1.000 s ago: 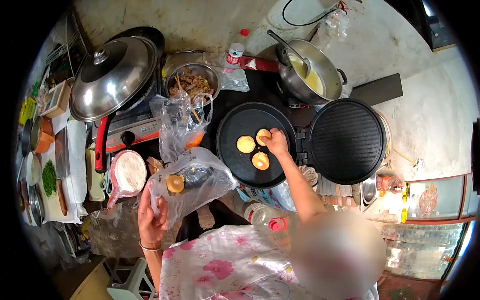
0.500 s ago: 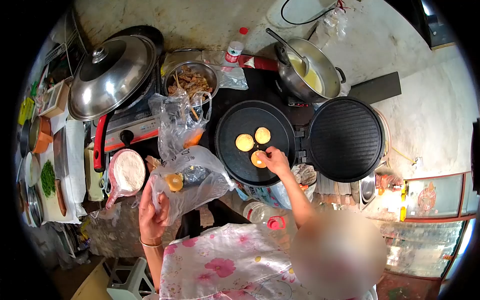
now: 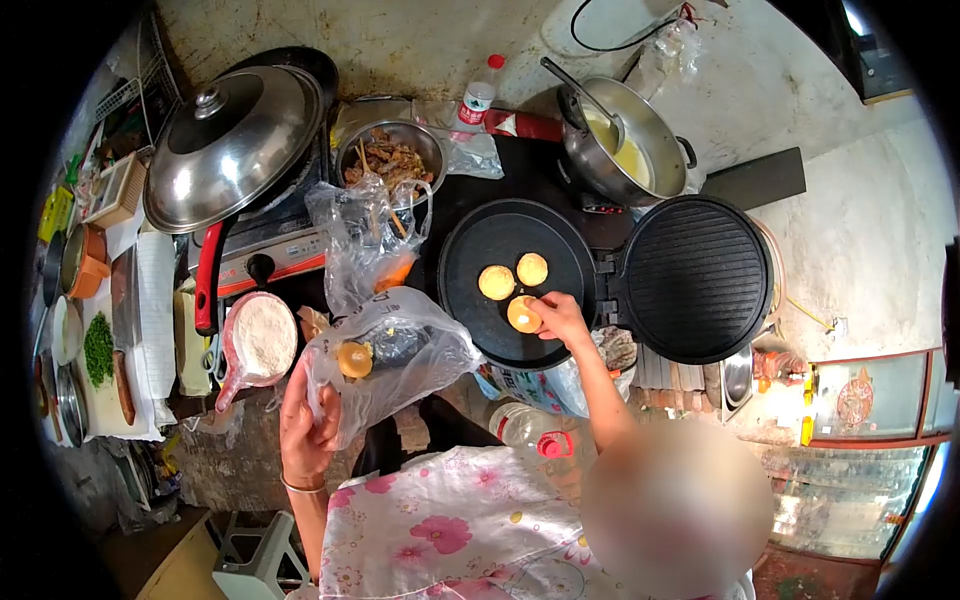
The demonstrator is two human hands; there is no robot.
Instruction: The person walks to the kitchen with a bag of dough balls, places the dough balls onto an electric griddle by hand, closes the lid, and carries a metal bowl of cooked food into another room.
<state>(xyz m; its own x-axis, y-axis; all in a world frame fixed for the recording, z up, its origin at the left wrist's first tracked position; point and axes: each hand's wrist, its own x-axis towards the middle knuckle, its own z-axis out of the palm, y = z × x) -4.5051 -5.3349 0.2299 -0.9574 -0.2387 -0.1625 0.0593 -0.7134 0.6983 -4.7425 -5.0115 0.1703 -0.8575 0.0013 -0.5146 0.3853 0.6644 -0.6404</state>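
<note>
On the black round griddle lie two golden cakes, one at the left and one above right. The fingers of my right hand are closed on the edge of a third, lower cake, which is at the griddle surface or just over it. My left hand grips the rim of a clear plastic bag. Inside the bag a round golden cake shows near my left fingers.
The griddle's ridged lid lies open at the right. Behind stand a pot with a ladle, a bottle and a bowl of meat. Leftward are a lidded wok, a flour bowl and a knife.
My right hand has moved from the upper right cake to the lower one and taken hold of its edge. My left hand keeps its grip on the bag.
</note>
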